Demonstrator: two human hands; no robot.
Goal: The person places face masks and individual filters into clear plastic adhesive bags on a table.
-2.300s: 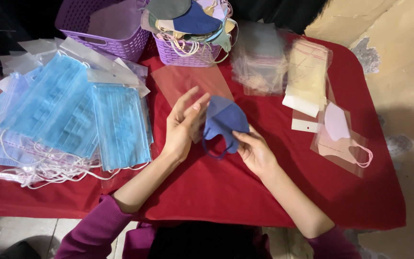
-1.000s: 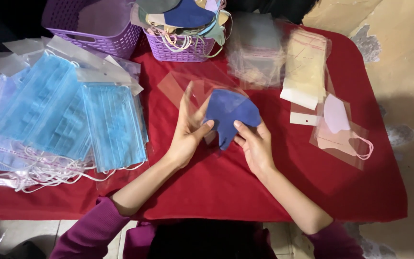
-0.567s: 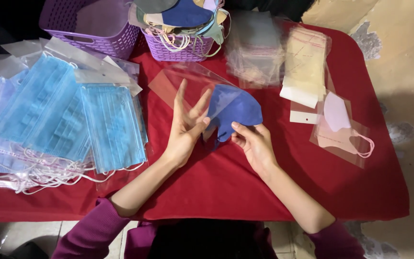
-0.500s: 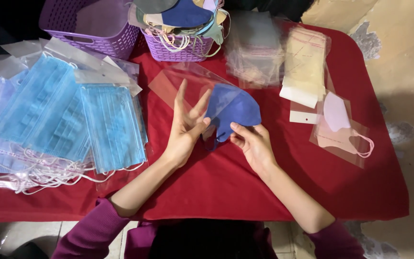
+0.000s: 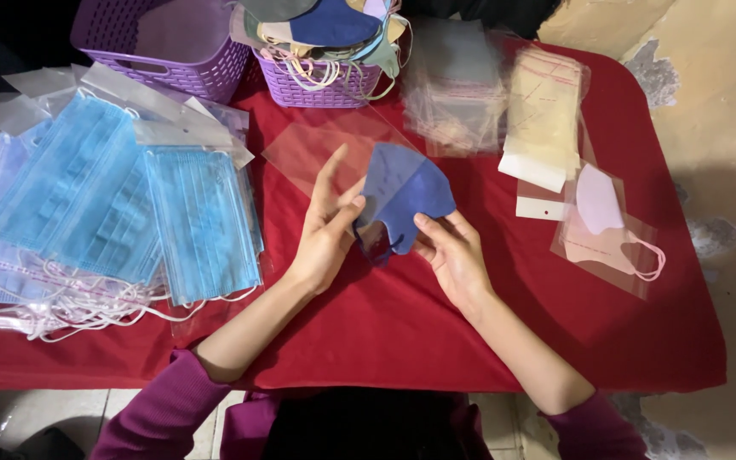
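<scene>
The fingers of the left hand (image 5: 327, 228) are spread long and nearly straight, pressing the mouth of a clear plastic sleeve (image 5: 321, 153) against the side of a folded blue mask (image 5: 404, 198); the fingers of the right hand (image 5: 451, 254) are curled, pinching the mask's lower edge between thumb and forefinger. The mask sits just above the middle of the red table (image 5: 402, 324), its rounded upper part already under the clear film, its dark ear loops hanging out between the two hands.

To do this well, I judge the left fingers should hold the sleeve mouth wide and flat while the right feeds the mask in straight — the loops tucked against the body, not trailing, so that they do not catch on the film's edge.

Around the work: a heap of bagged pale-blue surgical masks (image 5: 104, 204) lies to the left, their white loops spilling toward the table edge. Two purple baskets stand at the far side — an empty one (image 5: 121, 47) and one (image 5: 317, 85) piled with loose masks of mixed colours. Stacks of clear sleeves (image 5: 453, 94) and cream-backed bags (image 5: 543, 119) lie at the far right, and a bagged pink mask (image 5: 606, 230) beside them. Nothing lies between the hands and the sleeve; only the limp film itself gets in the way.
</scene>
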